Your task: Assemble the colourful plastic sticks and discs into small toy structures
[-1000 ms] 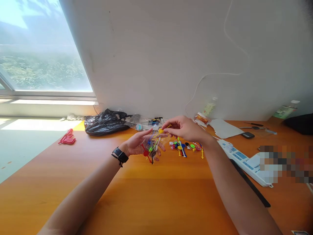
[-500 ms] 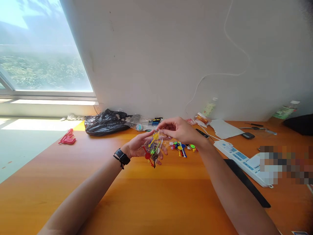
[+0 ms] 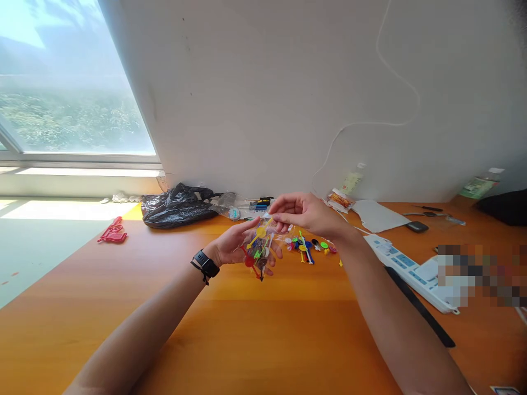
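My left hand (image 3: 230, 245), with a black watch on the wrist, supports a clear plastic bag (image 3: 267, 240) of coloured arrow spinners from below and behind, the thumb along its top. Inside or against the plastic show a yellow arrow spinner (image 3: 261, 232), a red one (image 3: 249, 261), and green, white and black ones. My right hand (image 3: 302, 213) is closed in a pinch at the bag's upper right edge, close to the yellow spinner's upper end; whether its fingertips also hold that spinner I cannot tell. Just behind lie loose coloured spinners and discs (image 3: 304, 248) on the table.
Along the wall lie a black plastic bag (image 3: 179, 206), a clear package (image 3: 234, 203), a snack packet (image 3: 341, 199) and white paper (image 3: 379, 215). A white power strip (image 3: 407, 269) and a black strip (image 3: 424, 310) are on the right. A red plastic piece (image 3: 113, 230) is at left.
My right hand has shifted slightly right and up at the bag's top. The yellow spinner has shifted a little. A small yellow arrow now shows beside my right forearm.
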The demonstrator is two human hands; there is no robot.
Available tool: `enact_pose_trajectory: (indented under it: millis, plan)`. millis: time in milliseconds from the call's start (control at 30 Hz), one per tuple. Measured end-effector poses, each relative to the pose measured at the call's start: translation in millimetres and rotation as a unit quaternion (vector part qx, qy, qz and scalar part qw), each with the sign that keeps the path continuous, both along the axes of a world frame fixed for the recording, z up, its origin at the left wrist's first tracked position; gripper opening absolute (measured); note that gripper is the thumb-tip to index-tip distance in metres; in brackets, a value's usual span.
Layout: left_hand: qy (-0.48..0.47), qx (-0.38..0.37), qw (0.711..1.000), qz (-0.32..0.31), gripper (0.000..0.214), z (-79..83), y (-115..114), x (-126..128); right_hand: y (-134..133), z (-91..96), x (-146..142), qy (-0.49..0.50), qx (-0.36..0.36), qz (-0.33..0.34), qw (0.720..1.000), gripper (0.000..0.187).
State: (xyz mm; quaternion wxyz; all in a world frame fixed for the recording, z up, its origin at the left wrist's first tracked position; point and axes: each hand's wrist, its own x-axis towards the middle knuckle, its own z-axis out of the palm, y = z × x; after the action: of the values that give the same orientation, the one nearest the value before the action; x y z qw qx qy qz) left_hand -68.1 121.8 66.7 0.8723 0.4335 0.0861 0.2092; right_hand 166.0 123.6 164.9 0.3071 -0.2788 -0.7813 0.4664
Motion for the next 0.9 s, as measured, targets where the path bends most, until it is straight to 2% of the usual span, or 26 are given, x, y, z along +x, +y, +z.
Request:
enact_pose_trajectory:
  millis: [167, 467, 667, 900]
  plan:
    - [-0.036, 0.008, 0.999, -0.006, 0.065, 2.1, -4.1, 0.1, 4.9, 4.0, 11.5, 0.022, 0.021, -0.030, 0.999, 0.028]
    - [-0.028, 0.003, 0.999, -0.017, 0.065, 8.2, -8.5, 3.1, 8.1, 5.2, 22.7, -0.037, 0.041, -0.005, 0.998, 0.024]
    - [-0.030, -0.018, 0.999, -0.003, 0.063, 6.6, -7.9, 2.4, 15.7, 6.5, 34.7, -0.038, 0.072, -0.056, 0.995, 0.023]
    - [-0.030, -0.029, 0.999, -0.016, 0.066, 7.3, -8.8, 4.3, 9.8, 2.8, 17.0, 0.008, 0.060, -0.063, 0.996, 0.021]
